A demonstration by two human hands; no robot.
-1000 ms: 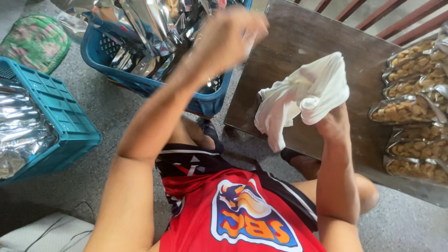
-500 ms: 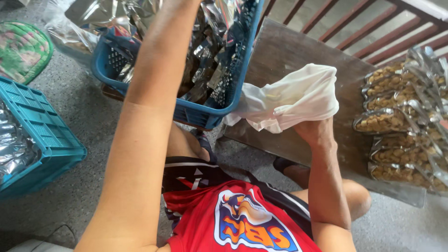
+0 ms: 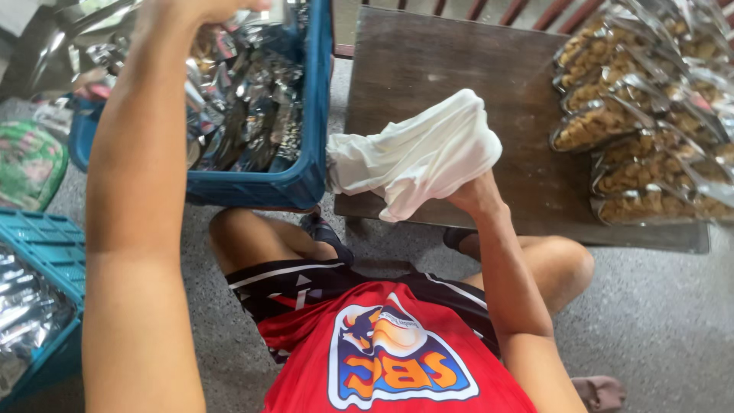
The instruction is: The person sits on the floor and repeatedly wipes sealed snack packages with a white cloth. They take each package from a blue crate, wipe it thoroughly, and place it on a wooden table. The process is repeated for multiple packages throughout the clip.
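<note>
the right hand is clenched round a bunched white cloth, lifted just over the near edge of the low dark wooden table, its loose end hanging toward the blue plastic crate beside it. the left hand is raised high over that crate of shiny silver foil packets, mostly cut off by the top of the view, so i cannot tell what its fingers are doing. clear bags of brown snacks lie piled at the table's far right, well apart from the cloth, and a teal plastic crate stands on the floor at the left.
</note>
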